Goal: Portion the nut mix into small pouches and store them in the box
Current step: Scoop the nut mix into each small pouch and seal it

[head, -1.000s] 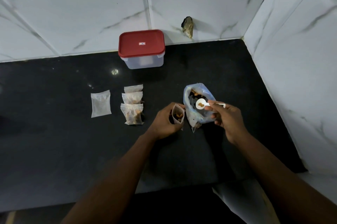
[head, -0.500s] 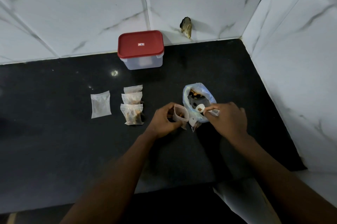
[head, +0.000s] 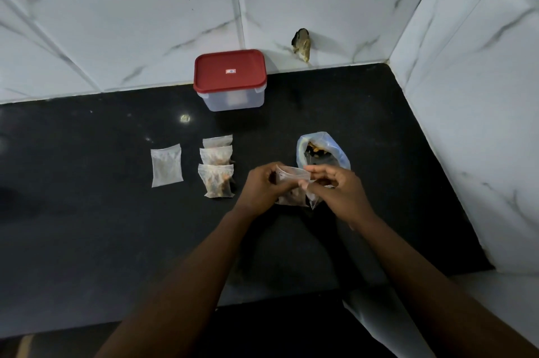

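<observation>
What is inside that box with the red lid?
The box is shut under its red lid. Its cloudy wall shows only a pale blur; whether anything lies inside cannot be told.

Both forearms bare from wrist to frame edge, no sleeves showing. Left hand (head: pixel 264 187) and right hand (head: pixel 339 193) bare too: no gloves, rings, watch or bands visible. Low in frame between the arms there's a pale, whitish stretch of fabric (head: pixel 385 325) running down to the bottom edge, probably clothing, but it's too dim and blurred to tell what garment.
</observation>
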Action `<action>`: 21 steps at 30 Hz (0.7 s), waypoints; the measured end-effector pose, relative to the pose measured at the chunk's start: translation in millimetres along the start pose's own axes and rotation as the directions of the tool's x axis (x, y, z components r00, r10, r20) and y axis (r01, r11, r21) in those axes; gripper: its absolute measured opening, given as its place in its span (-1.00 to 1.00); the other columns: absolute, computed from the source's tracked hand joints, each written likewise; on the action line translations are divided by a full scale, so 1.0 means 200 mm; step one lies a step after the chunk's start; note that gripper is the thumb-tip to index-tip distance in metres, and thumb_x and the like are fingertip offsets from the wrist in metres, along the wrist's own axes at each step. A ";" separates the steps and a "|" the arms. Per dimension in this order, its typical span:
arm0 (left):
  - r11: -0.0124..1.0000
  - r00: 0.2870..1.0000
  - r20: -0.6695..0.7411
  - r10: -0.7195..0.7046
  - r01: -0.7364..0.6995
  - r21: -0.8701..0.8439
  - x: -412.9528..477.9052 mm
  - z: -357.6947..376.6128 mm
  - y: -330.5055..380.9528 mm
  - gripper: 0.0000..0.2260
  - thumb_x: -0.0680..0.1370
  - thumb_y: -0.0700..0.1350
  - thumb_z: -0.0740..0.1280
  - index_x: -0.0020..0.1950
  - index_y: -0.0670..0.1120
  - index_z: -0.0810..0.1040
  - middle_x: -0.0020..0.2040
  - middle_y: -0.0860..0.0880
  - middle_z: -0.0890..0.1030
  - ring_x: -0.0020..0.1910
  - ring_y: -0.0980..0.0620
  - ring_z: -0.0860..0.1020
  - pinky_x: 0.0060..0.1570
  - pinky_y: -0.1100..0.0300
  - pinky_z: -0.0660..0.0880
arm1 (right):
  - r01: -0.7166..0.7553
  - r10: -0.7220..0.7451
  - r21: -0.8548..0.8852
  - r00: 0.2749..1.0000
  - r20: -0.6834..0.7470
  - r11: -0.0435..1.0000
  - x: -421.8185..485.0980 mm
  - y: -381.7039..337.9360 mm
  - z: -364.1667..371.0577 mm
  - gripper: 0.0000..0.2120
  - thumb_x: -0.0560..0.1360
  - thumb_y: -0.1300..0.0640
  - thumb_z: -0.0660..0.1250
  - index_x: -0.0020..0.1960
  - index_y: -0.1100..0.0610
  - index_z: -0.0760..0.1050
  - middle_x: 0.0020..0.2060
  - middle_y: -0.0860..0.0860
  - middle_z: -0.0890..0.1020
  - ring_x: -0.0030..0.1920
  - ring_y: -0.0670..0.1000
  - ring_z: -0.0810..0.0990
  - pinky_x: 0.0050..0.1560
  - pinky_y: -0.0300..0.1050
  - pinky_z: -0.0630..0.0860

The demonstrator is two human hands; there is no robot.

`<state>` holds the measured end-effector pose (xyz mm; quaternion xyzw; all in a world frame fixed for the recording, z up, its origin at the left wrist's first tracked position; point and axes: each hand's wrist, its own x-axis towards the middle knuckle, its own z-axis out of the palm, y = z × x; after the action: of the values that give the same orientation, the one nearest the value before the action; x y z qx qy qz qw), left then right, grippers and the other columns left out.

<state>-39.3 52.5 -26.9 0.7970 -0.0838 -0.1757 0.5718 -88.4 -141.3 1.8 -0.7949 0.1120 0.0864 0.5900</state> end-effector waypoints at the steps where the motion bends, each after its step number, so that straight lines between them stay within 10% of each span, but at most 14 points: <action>1: 1.000 1.000 -0.011 -0.008 0.008 -0.014 0.00 -0.01 0.00 -0.80 0.51 -0.06 0.54 0.07 -0.11 0.67 -0.13 0.02 0.72 -0.18 0.15 0.70 -0.22 0.31 0.56 | -0.029 0.027 0.088 0.999 0.026 0.996 0.00 -0.01 0.01 -0.69 0.47 0.15 0.53 0.20 0.02 0.65 0.04 -0.06 0.73 0.07 -0.13 0.69 0.11 -0.17 0.62; 7: 0.990 0.996 -0.085 -0.042 0.030 -0.134 -0.06 -0.08 -0.02 -0.85 0.50 -0.09 0.55 -0.01 -0.09 0.64 -0.17 0.01 0.72 -0.19 0.12 0.69 -0.21 0.25 0.58 | -0.174 0.128 0.399 0.982 0.139 0.900 0.00 -0.07 0.11 -0.88 0.56 0.24 0.42 0.07 0.14 0.66 -0.01 0.10 0.75 0.02 0.00 0.73 0.04 -0.12 0.67; 21: 0.958 0.953 -0.233 -0.191 0.129 -0.257 -0.39 -0.42 -0.27 -0.83 0.66 -0.15 0.36 0.11 -0.20 0.71 -0.03 -0.14 0.74 -0.01 -0.14 0.73 -0.01 0.00 0.69 | -0.229 0.186 0.232 0.964 0.193 0.945 0.07 -0.07 0.58 -0.91 0.57 0.17 0.44 0.03 0.17 0.68 -0.22 0.08 0.70 -0.16 -0.02 0.70 -0.13 -0.06 0.69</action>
<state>-84.1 170.0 -38.9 0.7424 0.0776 -0.1264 0.6533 -70.8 -27.1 -22.9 -0.6870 0.1551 0.2000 0.6812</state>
